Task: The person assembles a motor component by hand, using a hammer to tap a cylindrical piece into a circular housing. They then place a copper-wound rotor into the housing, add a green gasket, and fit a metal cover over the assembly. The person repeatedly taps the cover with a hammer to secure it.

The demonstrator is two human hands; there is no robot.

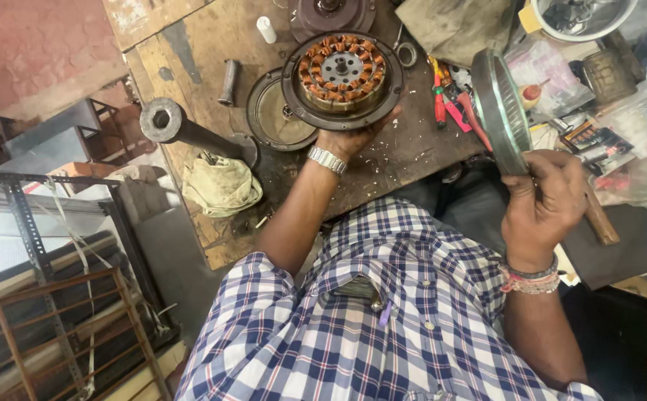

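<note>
copper-wound stator [342,70], round, set in a dark metal housing, is held up flat-faced to the camera over the worktop [190,52]. it is gripped at its near rim by the left hand [349,137], whose fingers are closed under the edge; only the thumb side shows, and a steel watch band is worn on that wrist.

grey metal ring [503,111], a rotor-like hoop seen nearly edge-on, is held upright in the right hand [542,204], the fingers clamped on its lower rim. a wooden handle [602,219] juts out beyond the same fist; how it is gripped cannot be told. beaded bands are worn on that wrist.

relation noted: the ring lies to the right of the stator and well apart from it, its axis roughly level while the stator's axis points toward the viewer. each piece is carried by its own hand, neither resting on the wood.

also listed on the worktop: a round dished cover [275,115] just behind and left of the stator, partly overlapped by it; a dark steel shaft [182,130] lying slantwise; a pale crumpled rag [219,186] near the front edge; red-handled pliers [440,96] between the two held parts.

packages: clear plastic bags [646,119] at far right; a small flat dark packet with orange marks [587,137] beside them; a white cylinder [266,30] at the back.
</note>
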